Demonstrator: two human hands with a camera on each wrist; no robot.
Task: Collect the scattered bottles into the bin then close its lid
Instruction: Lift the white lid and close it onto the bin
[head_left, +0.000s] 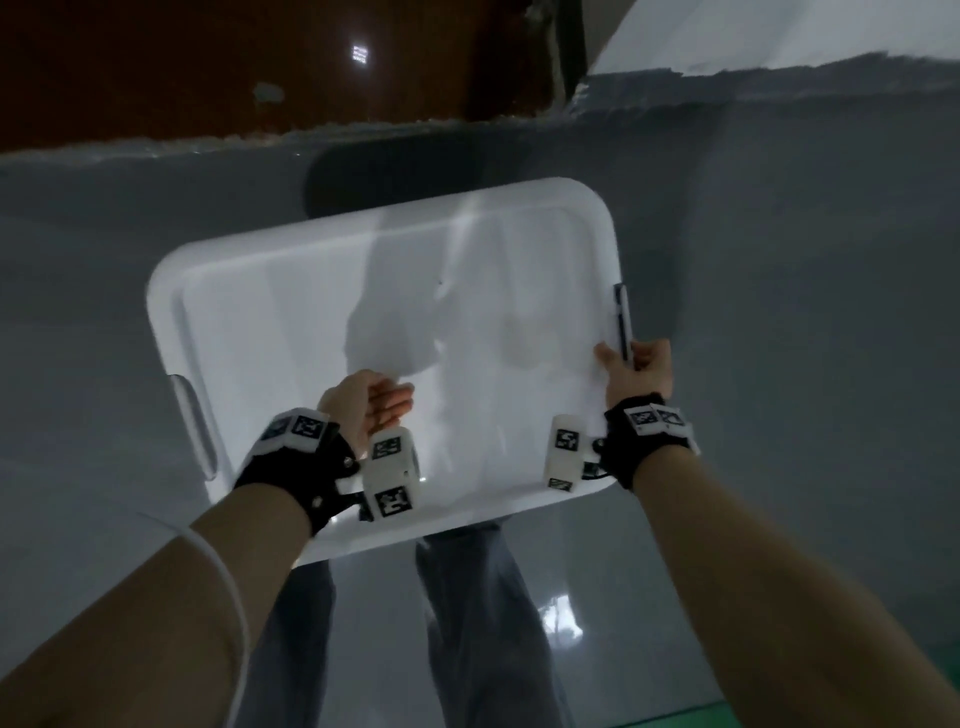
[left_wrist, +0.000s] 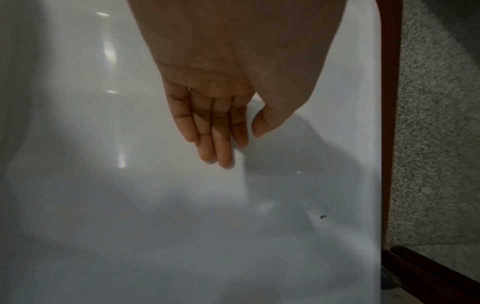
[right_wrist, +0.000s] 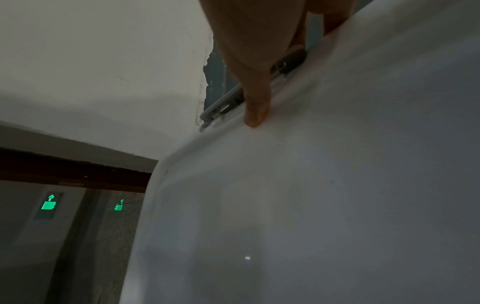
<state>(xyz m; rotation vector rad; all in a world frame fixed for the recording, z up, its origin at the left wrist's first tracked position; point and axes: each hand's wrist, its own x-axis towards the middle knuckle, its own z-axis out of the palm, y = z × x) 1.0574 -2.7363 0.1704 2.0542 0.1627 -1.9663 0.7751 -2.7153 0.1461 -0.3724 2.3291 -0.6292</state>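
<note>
A white lid (head_left: 363, 291) covers the bin on the grey floor; no bottle shows in any view. My left hand (head_left: 382, 402) hovers over the lid's near middle, fingers straight and together. In the left wrist view its fingertips (left_wrist: 223, 160) lie on or just above the lid (left_wrist: 130, 205); I cannot tell which. My right hand (head_left: 631, 366) grips the lid's right edge beside the grey latch (head_left: 622, 312). The thumb (right_wrist: 255, 111) presses on top of the lid (right_wrist: 337, 205) while the fingers curl round the rim by the latch (right_wrist: 288, 61).
A second grey latch (head_left: 195, 426) sits on the lid's left side. My legs (head_left: 467, 623) stand right against the bin's near edge. A brown door (head_left: 234, 67) and a white wall (head_left: 779, 31) close off the far side. Grey floor (head_left: 779, 260) surrounds the bin.
</note>
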